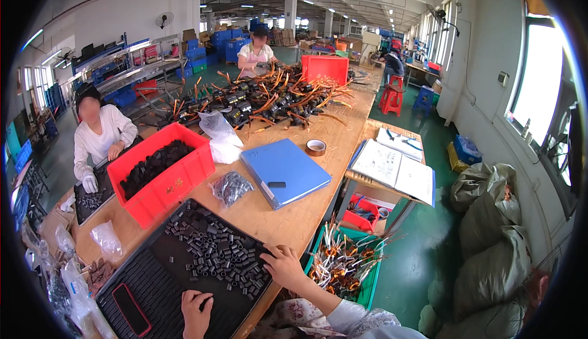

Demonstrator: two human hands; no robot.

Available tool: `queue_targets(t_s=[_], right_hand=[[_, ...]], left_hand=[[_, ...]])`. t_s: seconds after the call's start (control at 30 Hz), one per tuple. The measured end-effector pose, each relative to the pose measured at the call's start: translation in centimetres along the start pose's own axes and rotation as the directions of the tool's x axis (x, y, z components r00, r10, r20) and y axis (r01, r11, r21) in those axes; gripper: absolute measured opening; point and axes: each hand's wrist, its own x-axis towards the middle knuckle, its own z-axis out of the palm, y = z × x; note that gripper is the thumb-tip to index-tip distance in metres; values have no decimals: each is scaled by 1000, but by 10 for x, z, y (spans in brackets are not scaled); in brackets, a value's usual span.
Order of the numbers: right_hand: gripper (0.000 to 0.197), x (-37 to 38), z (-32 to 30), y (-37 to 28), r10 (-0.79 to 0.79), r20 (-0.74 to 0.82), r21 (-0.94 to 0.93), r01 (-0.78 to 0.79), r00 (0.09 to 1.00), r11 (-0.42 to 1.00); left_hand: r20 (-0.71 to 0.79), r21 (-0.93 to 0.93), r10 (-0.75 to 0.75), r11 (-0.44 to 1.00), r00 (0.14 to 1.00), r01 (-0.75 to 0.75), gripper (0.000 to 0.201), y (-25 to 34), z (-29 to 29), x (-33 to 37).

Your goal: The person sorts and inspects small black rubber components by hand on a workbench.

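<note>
Nearest to us, our left hand rests low over the black tray, its fingers curled inward; whether they pinch anything underneath we cannot tell. Up and to the right of those fingers, our right hand reaches in over the tray's right edge, its fingers bent and slightly spread, the tips at the border of the short black tubes. We cannot tell whether one is caught between them. Those tubes lie loose on the tray, left of the right fingers and ahead of the left ones. Just left of the left fingers, a phone with a red edge lies on the tray's ridged part (rather in the way, we would say).

Well ahead of the right fingers, the desk carries a blue binder; farther left come a bag of dark parts and a red bin of black pieces. Right of the right fingers, below the desk's edge, stands a green crate of wires.

We judge the step in hand to be picking through the loose tubes. The next move, as we read it, calls for a light pinch on a single tube at the border, without raking its neighbours over the rim.
</note>
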Motion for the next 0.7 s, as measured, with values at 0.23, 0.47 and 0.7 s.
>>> queue_targets(t_s=[0.23,0.47,0.7], right_hand=[[28,7,8,5,60,90,138,-72,994,988],[26,16,6,-3,84,-168,252,-39,982,967],[18,21,10,-60,14,-224,668,143,975,730]], left_hand=[[-6,49,180,982,984,-180,15,-1,-7,2],[-7,37,186,982,982,-186,16,-3,-7,2],[-137,88,293,955,946,-283,29,20,-12,5]])
